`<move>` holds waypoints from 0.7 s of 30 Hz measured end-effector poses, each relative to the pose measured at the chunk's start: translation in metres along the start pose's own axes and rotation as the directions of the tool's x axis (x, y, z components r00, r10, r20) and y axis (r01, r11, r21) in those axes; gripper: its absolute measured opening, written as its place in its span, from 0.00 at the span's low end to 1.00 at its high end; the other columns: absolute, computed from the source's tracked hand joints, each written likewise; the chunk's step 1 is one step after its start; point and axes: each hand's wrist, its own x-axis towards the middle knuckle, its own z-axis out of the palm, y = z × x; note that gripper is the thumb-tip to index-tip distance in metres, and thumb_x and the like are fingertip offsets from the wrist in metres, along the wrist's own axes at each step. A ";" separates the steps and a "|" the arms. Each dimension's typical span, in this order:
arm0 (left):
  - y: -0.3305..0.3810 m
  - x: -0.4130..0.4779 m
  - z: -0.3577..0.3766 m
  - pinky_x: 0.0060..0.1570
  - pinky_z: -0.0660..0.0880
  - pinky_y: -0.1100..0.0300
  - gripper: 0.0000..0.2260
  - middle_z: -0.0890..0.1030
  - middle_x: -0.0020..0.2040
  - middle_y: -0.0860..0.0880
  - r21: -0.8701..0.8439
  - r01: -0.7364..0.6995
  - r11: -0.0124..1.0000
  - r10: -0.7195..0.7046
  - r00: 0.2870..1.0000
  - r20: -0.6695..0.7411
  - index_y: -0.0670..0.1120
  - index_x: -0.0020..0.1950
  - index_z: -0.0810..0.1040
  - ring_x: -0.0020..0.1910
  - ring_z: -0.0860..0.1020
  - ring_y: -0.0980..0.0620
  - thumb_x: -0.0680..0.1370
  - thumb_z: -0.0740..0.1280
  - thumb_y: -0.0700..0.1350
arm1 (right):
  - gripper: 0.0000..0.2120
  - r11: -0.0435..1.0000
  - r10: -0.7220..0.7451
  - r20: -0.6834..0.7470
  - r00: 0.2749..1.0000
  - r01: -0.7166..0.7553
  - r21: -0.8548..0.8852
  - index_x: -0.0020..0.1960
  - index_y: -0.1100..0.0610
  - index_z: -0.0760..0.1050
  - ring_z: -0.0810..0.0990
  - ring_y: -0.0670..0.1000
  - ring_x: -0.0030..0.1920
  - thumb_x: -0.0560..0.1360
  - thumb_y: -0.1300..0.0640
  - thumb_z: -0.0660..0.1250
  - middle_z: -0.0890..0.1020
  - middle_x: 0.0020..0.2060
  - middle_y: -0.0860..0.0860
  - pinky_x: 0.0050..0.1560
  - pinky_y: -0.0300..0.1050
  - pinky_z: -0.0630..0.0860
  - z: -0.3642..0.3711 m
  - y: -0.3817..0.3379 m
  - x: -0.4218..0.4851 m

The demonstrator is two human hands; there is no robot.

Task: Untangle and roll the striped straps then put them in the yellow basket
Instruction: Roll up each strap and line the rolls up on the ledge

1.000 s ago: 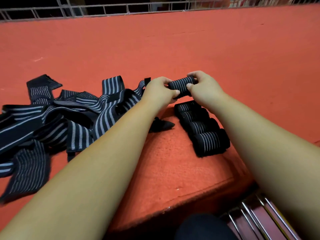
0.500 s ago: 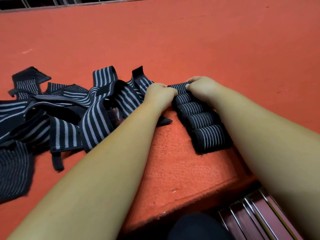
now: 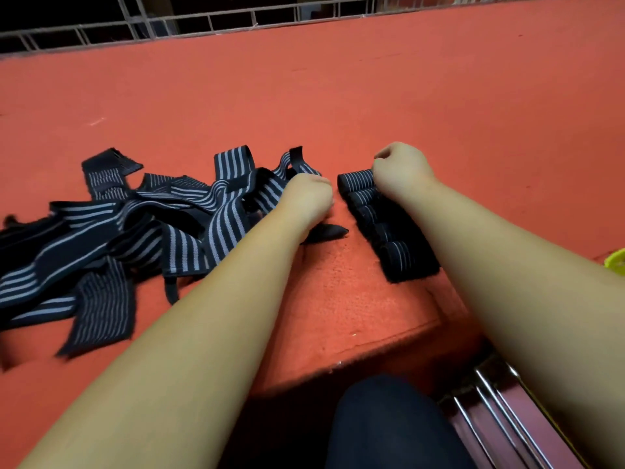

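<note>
A row of several rolled black straps with white stripes [image 3: 389,228] lies on the red carpeted ledge [image 3: 338,299]. My right hand [image 3: 402,170] sits at the right end of the farthest roll [image 3: 355,180], fingers curled, touching it; no grip shows. My left hand [image 3: 307,198] is a closed fist just left of the row, at the edge of the tangled pile of loose striped straps [image 3: 135,225], with nothing visibly in it. Only a sliver of the yellow basket [image 3: 617,262] shows at the right edge.
A metal railing [image 3: 203,25] runs along the far edge of the red floor. The ledge drops off in front of me, with metal bars [image 3: 500,418] below at the right. My dark-clothed knee [image 3: 389,424] is at the bottom.
The roll held up in both hands came down onto the far end of the row. My hands then parted, the left one shifting toward the tangled pile.
</note>
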 end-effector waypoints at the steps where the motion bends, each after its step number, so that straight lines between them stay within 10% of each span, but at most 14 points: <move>1: 0.003 -0.019 -0.004 0.52 0.84 0.57 0.10 0.82 0.45 0.45 -0.045 0.020 0.999 -0.020 1.000 -0.014 0.44 0.47 0.79 0.49 0.85 0.44 0.82 0.64 0.31 | 0.16 1.000 -0.015 -0.003 1.000 0.015 0.008 0.61 0.61 0.85 0.82 0.63 0.64 0.81 0.62 0.60 0.86 0.61 0.62 0.63 0.49 0.76 -0.001 -0.005 -0.010; 8: 0.003 -0.124 -0.054 0.51 0.85 0.58 0.15 0.86 0.55 0.37 -0.241 -0.009 0.971 -0.005 0.998 -0.056 0.41 0.54 0.84 0.50 0.88 0.46 0.83 0.58 0.31 | 0.15 0.982 -0.111 -0.030 0.993 0.114 0.149 0.54 0.62 0.86 0.83 0.66 0.56 0.80 0.59 0.61 0.87 0.52 0.63 0.59 0.54 0.80 0.015 -0.039 -0.089; 14: -0.017 -0.185 -0.121 0.36 0.80 0.60 0.14 0.87 0.47 0.48 -0.011 -0.089 0.996 0.083 0.966 -0.244 0.45 0.52 0.84 0.38 0.82 0.53 0.81 0.60 0.32 | 0.14 0.956 -0.157 0.073 0.985 0.133 0.260 0.52 0.59 0.86 0.84 0.61 0.55 0.79 0.59 0.62 0.88 0.50 0.57 0.57 0.52 0.80 0.043 -0.078 -0.159; 21: -0.079 -0.220 -0.213 0.60 0.77 0.53 0.17 0.83 0.61 0.45 0.225 0.194 0.955 0.002 0.753 -0.658 0.47 0.62 0.80 0.61 0.81 0.43 0.73 0.70 0.45 | 0.10 0.898 -0.345 0.369 0.863 0.190 0.396 0.43 0.50 0.83 0.88 0.54 0.47 0.77 0.57 0.64 0.88 0.41 0.48 0.57 0.56 0.85 0.106 -0.129 -0.229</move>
